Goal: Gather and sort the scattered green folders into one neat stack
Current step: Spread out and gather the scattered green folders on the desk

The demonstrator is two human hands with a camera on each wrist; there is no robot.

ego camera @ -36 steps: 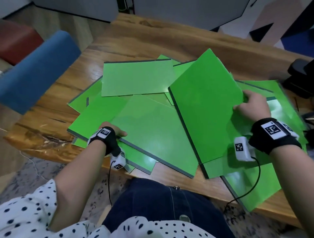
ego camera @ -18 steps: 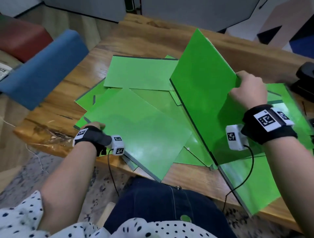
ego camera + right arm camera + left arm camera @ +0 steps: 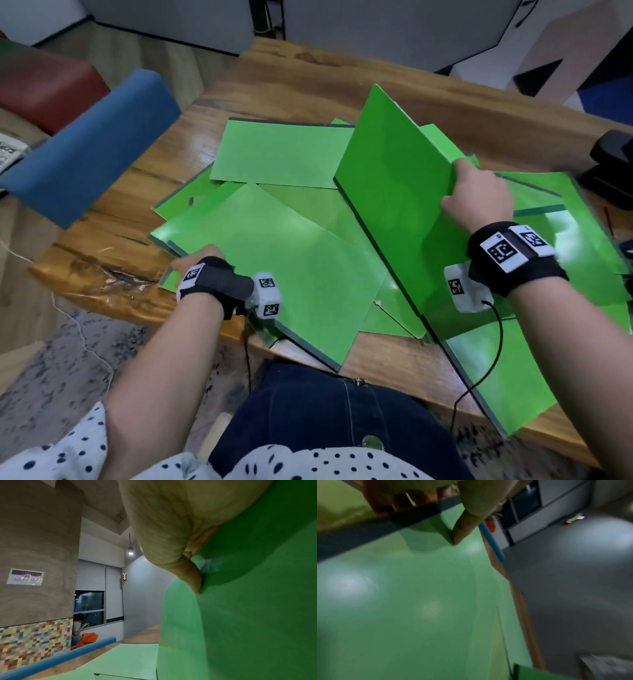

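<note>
The green folders lie fanned and overlapping across the wooden counter (image 3: 308, 89), several jutting past its near edge at 6 o'clock. The right hand (image 3: 479, 198) pinches the far right edge of one folder, the raised folder (image 3: 394, 192), thumb on the face toward the person and fingers behind, so it stands tilted on its dark spine, which rests on the pile. At 8 o'clock the left hand (image 3: 202, 260) grips the left edge of the near folder (image 3: 291, 267); in the left wrist view the thumb (image 3: 464, 531) presses on the top face and the curled fingers wrap under the edge.

The step in hand looks to be bringing these two folders together as the start of one stack. To do it well, the raised folder should likely swing down toward 9 o'clock, spine kept low as a hinge, until it lies flat on the near folder. The left hand is best kept firm, since the glossy covers probably slide easily and the near folder already overhangs the counter. Matching spine to spine before letting go would save squaring later. A loose sheet at 5 o'clock under the raised folder could catch and drag along.

A blue cushion (image 3: 92, 144) sits at 10 o'clock, a black device (image 3: 613, 164) at 3 o'clock.
</note>
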